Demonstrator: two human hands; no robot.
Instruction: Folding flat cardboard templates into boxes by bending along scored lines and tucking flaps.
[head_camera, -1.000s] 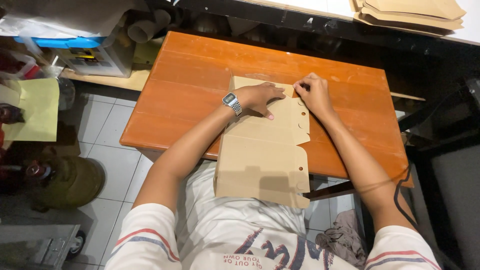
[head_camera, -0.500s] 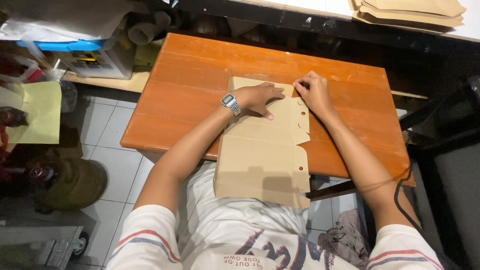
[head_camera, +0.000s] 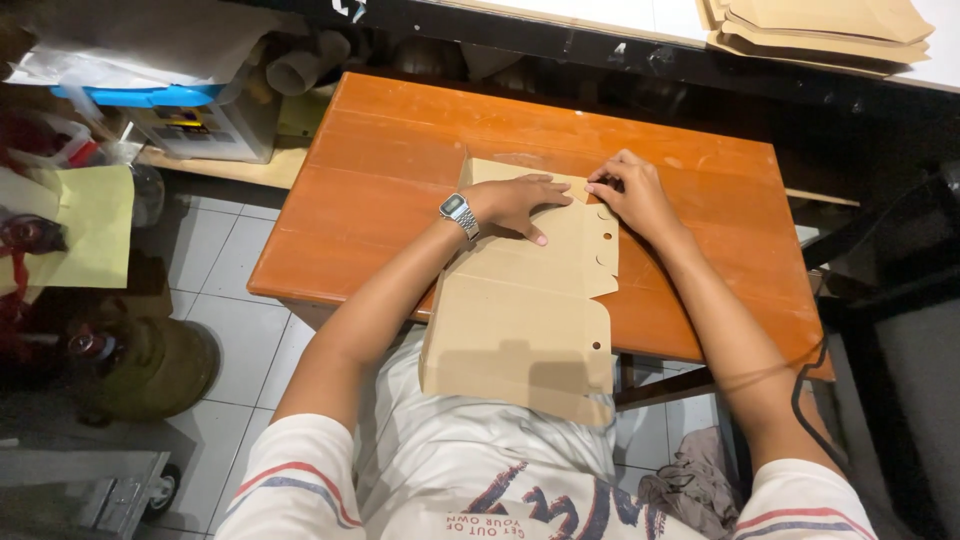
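Currently, left hand (head_camera: 520, 203): flat, open, pins card (head_camera: 530, 300) to table (head_camera: 380, 170).
Right hand (head_camera: 632, 195): fingertips pinch flap edge, creasing.

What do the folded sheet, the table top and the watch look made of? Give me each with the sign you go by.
Folded sheet: thin tan cardboard or heavy paper, matte; it holds sharp creases and punched notches under both hands.
Table top: probably wood, orange-brown with a glossy varnish; plank seams and reflections show.
Watch: band looks like silvery metal with a shine, though it is too small to be sure.
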